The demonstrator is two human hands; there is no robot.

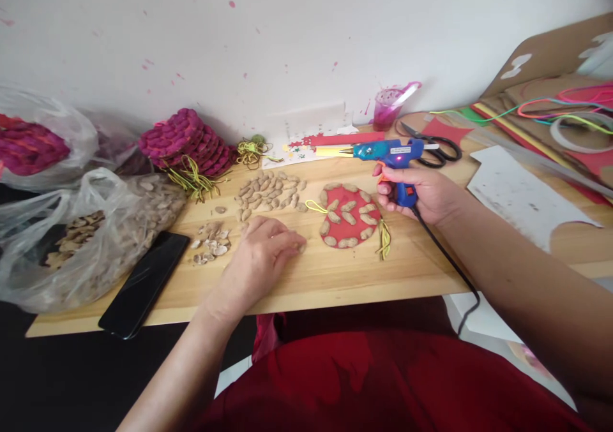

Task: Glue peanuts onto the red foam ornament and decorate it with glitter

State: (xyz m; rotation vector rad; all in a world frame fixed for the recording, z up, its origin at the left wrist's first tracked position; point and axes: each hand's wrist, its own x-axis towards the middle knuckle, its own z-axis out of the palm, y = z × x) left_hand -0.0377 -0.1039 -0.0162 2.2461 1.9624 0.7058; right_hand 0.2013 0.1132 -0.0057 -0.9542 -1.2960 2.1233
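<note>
My right hand (416,193) grips a blue hot glue gun (383,153) by its handle, the nozzle pointing left above the table; a red light glows on its body. A black cord hangs from the handle. With fingertips pinched, my left hand (261,256) holds a peanut shell (301,247) close to the wood. Between the hands lies a red cutout (341,229) with peanut shells around its edge and across its middle. It has a yellow loop (316,207) at the left and a yellow-green tassel (384,240) at the right.
Loose peanut shells (271,193) and broken bits (211,245) lie left of the cutout. A phone (143,285) and plastic bags (119,247) occupy the left side. Behind are stacked magenta pieces (186,141), scissors (438,151) and a stained cup (385,110). White paper (527,193) lies right.
</note>
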